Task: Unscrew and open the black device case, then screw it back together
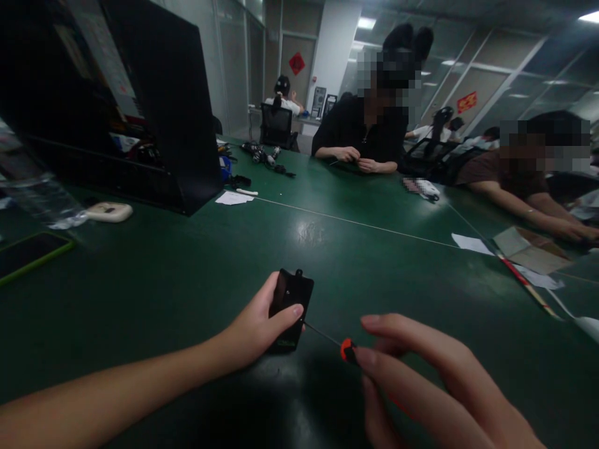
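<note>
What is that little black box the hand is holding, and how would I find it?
Start at the big green table and look at its near edge, where two bare hands meet. The left hand grips a small black box, and a thin orange-handled screwdriver in the right hand touches its side. Nothing else nearby is black and pocket-sized.

The small black box (pixel 291 308) looked like matt plastic, smooth, with only a faint sheen along its edge. The screwdriver (pixel 337 342) showed a thin metal shaft and a glossy orange-red plastic collar. The green table (pixel 187 274) looked smooth and semi-glossy, throwing back the ceiling lights. White paper sheets (pixel 233 197) lay matt on it, beside a clear, shiny plastic bottle (pixel 42 196).
</note>
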`<state>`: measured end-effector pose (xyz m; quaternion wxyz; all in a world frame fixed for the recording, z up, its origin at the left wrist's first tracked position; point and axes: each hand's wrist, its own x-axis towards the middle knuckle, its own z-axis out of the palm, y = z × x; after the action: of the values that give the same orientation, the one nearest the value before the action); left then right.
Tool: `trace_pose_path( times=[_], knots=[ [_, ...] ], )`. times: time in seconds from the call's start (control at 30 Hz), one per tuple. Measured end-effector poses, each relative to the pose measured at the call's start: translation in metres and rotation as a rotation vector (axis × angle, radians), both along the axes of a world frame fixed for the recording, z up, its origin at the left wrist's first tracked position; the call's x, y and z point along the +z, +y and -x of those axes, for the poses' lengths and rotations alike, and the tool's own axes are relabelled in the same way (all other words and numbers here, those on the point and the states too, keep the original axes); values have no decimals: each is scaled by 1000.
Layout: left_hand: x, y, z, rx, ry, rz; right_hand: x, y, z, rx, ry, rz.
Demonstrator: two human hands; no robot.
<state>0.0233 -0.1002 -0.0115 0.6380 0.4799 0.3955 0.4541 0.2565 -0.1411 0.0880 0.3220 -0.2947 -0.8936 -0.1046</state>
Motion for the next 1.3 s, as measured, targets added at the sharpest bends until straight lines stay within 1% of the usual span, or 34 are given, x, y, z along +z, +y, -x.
trace_pose_path(
  times=[0.1,0.23,0.33,0.47,0.57,0.63,0.77,0.87,1.1,1.23,1.3],
  knots=[
    [-2,0,-1,5,3,16,-3,2,-5,13,-38,6],
    [-3,0,-1,-2,-9,38,-3,8,-5,23,83,27],
    [-4,1,-1,12,-9,35,3,12,-2,15,77,15],
    [-5,2,-2,19,-15,32,9,13,1,21,36,92],
    [-6,3,-2,12,-29,40,12,11,0,54,71,166],
    [-7,4,-1,26,-45,42,14,8,-2,66,117,189],
    [-4,4,-1,47,-75,20,16,2,-4,25,177,129],
    [-2,2,-1,24,-58,11,11,0,-2,19,158,87],
    [2,-1,-1,37,-12,-28,-10,4,6,114,157,137],
    [6,-4,-2,11,30,-22,-10,1,5,132,142,104],
    [6,-5,-2,17,34,-21,-7,-1,4,111,139,76]
  ],
)
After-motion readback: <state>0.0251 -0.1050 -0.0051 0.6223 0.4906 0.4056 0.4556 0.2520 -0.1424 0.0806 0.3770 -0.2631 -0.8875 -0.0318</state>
